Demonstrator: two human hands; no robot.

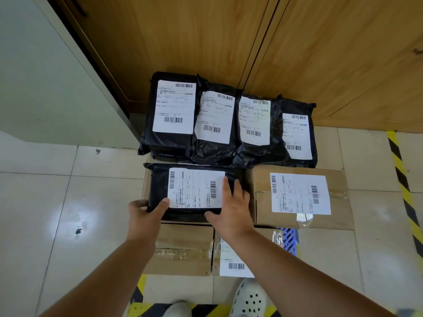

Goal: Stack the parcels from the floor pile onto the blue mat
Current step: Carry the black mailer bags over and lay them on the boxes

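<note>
Cardboard boxes in front: two plain brown cardboard boxes [183,248] closed with clear tape are seen nearest to the person, side by side, under the forearms; they are judged to be stiff and good as a base.
Blue mat: only a corner of the blue ribbed plastic mat [290,240] is shown, between the boxes at the right; the stack is understood to stand on it.
Left hand: the left hand [146,212] is placed on the near left corner of the parcel, with the thumb on top and the fingers curled around the edge, so the corner is gripped.
Right hand: the right hand [231,205] is laid on the near right part of the parcel, with the fingers spread apart and almost straight, pressing on top.
Parcel in hand: the flat black plastic mailer bag with a white shipping label [194,191] is lying on top of the cardboard boxes, on the second layer.
Handling: the bag is judged to be light and soft, and its film a little slippery; it is best held at two opposite edges, because the middle may sag.
Neighbour box: a brown cardboard box with a white label [299,197] is set just beside the parcel, at the right.
Back row: four black plastic mailer bags with white labels [229,120] are placed in a row behind, near the wooden wall panels [229,37].
</note>
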